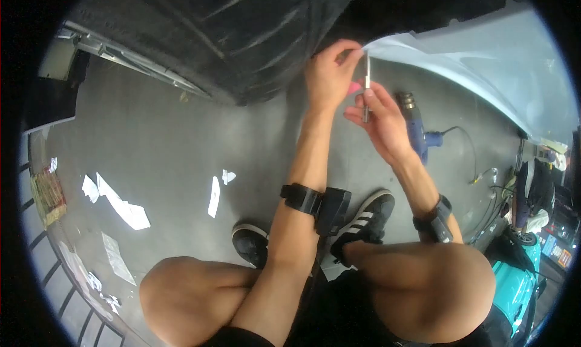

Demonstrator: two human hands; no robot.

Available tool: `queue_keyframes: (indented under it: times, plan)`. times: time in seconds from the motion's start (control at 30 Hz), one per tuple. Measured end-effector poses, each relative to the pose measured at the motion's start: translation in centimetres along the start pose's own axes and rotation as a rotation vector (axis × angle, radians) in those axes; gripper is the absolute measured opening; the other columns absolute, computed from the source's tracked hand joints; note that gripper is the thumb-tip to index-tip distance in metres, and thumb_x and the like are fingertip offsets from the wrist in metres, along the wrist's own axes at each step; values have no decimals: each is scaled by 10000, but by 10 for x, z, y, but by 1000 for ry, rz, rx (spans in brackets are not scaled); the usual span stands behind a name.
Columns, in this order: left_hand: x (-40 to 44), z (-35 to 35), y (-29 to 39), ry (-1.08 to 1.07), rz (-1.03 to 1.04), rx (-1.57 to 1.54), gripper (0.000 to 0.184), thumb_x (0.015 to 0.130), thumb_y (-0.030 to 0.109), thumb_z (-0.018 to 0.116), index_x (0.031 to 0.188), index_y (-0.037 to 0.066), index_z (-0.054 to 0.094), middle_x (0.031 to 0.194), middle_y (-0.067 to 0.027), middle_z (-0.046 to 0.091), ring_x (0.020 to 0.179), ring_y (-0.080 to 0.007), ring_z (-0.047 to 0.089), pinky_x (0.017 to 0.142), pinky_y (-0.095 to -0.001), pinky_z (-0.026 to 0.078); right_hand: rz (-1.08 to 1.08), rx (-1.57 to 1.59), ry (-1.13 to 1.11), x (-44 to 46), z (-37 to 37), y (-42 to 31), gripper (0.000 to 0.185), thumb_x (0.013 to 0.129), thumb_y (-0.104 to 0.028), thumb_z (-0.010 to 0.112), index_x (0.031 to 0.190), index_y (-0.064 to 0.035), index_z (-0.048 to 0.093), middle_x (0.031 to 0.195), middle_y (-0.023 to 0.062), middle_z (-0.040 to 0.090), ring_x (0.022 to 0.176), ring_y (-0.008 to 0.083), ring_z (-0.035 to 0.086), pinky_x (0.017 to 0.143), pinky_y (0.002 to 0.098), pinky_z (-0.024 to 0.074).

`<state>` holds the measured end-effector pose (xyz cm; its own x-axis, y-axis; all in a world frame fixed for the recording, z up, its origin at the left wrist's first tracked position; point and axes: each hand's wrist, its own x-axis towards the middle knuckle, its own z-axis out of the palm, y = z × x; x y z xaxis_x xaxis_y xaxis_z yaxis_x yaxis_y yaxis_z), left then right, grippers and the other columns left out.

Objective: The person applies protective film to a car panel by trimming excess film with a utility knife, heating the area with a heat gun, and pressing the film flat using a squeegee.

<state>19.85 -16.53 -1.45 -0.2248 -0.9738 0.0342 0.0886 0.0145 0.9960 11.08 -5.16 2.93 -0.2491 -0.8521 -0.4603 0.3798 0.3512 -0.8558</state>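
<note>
My left hand (330,77) is raised to the tip of a pale blue car body panel (484,59). Its thumb and forefinger pinch what looks like a thin film edge (381,42) along the panel's rim. Just below, my right hand (384,117) holds a slim silver craft knife (367,95) upright, its blade end near the panel's tip. Something small and pink (354,88) shows between the hands; which hand holds it, I cannot tell. A dark tyre (242,38) stands to the left of my left hand.
A blue heat gun (417,129) with a trailing cord is right of my right hand. White scraps (124,208) and a small strip (214,197) lie on the grey floor (181,135). A teal case (514,286) and cables are at lower right. My knees and shoes are below.
</note>
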Motion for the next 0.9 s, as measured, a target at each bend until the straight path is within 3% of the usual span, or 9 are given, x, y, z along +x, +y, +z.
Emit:
queue_keyframes:
  times: [0.1,0.13,0.17,0.23,0.4,0.6,0.73,0.9]
  plan:
    - [-2,-4,5,5,19,54,268,874,159,705,1140,135,718,695,-23,594,580,-93,551,543,-294,506,1,-33,17,2,-4,6,304,1053,-211,468,1319,-68,501,939,16,571,903,181,662,872,327,519]
    - [3,1,-3,104,235,-23,370,862,170,707,1231,147,680,765,-61,637,626,-128,585,610,-322,510,-6,-42,17,2,-4,8,307,1053,-214,469,1320,-68,500,939,18,572,905,184,664,872,330,520]
    - [1,-2,1,101,240,-20,370,862,170,707,1231,147,680,765,-61,637,626,-128,585,610,-322,510,-10,-51,15,2,-3,8,309,1052,-216,471,1322,-68,499,938,21,573,908,188,666,872,333,522]
    - [-3,-10,6,-36,-78,180,419,846,190,718,1258,154,657,857,-90,680,641,-170,611,602,-343,501,-9,-57,28,2,1,7,312,1052,-217,471,1324,-66,497,937,23,574,908,191,669,869,335,526]
    - [-6,-5,6,40,-86,297,248,846,347,703,990,149,742,767,-143,686,705,-321,663,682,-408,520,-46,-79,28,11,-7,15,326,1051,-211,469,1338,-58,492,927,30,577,910,191,675,858,335,540]
    - [2,0,-14,146,35,387,235,851,330,693,992,152,755,903,-139,723,818,-332,702,726,-405,526,-112,-174,27,40,-12,31,319,1045,-195,479,1322,-43,522,921,18,584,913,154,661,859,306,541]
    - [0,3,-17,174,29,403,241,853,325,696,996,141,756,898,-139,725,815,-328,702,730,-406,526,-120,-97,32,42,-10,40,306,1042,-184,483,1303,-36,542,916,10,582,874,135,643,844,295,547]
    - [0,3,-22,193,-54,228,234,856,274,710,996,91,751,854,-141,730,771,-262,709,718,-359,522,-57,-67,21,42,-17,46,309,1045,-188,470,1289,-17,552,907,5,579,853,132,635,803,296,554]
